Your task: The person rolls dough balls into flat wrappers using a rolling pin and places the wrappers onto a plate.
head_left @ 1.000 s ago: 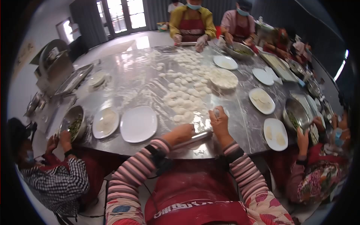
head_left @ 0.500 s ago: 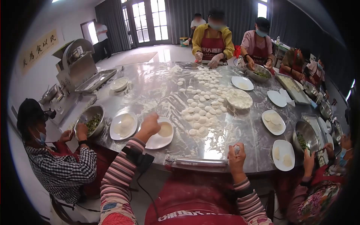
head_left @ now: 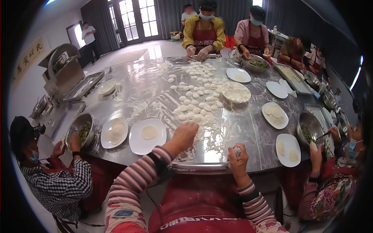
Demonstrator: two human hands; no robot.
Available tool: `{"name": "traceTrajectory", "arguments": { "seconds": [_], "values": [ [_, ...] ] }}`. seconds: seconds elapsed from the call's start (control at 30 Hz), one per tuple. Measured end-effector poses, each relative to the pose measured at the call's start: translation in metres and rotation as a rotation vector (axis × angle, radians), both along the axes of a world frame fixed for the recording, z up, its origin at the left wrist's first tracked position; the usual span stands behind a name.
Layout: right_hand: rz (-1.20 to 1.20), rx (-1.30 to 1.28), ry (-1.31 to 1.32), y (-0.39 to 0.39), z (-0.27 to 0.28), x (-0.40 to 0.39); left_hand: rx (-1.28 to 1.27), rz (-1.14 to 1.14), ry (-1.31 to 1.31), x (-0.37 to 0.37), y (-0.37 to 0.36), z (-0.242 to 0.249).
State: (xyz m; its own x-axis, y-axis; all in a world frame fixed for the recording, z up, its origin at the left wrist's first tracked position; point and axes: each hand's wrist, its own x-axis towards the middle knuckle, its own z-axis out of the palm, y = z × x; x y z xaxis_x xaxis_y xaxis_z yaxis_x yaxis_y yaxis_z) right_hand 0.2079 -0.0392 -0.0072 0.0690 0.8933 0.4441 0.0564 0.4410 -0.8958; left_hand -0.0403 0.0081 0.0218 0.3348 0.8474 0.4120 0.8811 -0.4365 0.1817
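Observation:
My right hand (head_left: 237, 158) is wrapped round the right handle of a metal rolling pin (head_left: 200, 166), which lies along the near table edge. Its fingers are closed. My left hand (head_left: 184, 136) reaches over the table at the near end of a group of small, flattened dough pieces (head_left: 190, 116). The left fingers are curled together and their tips are hidden, so what they hold, if anything, does not show. Left of that arm is a square white plate (head_left: 136, 133) with one round dough wrapper (head_left: 149, 132) on it.
A plate of stacked wrappers (head_left: 114, 131) stands further left. A round dish of flour (head_left: 236, 92) sits beyond the dough pieces. Co-workers hold wrappers near bowls of green filling (head_left: 83, 132) at left and right. Flour streaks the metal table (head_left: 136, 89).
My left hand has moved right, from over the square plate to the dough pieces. My right hand stays on the rolling pin. The whole view has shifted slightly.

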Motion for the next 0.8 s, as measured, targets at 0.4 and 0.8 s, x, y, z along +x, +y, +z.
{"name": "traceTrajectory", "arguments": {
  "seconds": [0.4,0.8],
  "values": [
    [0.047,0.011,-0.087,0.008,0.022,0.000,-0.770,0.055,-0.581,0.026,-0.026,-0.019],
    [-0.022,0.049,-0.075,0.033,0.000,-0.010,-0.771,-0.002,-0.372,0.023,-0.017,-0.018]
  ]
}}
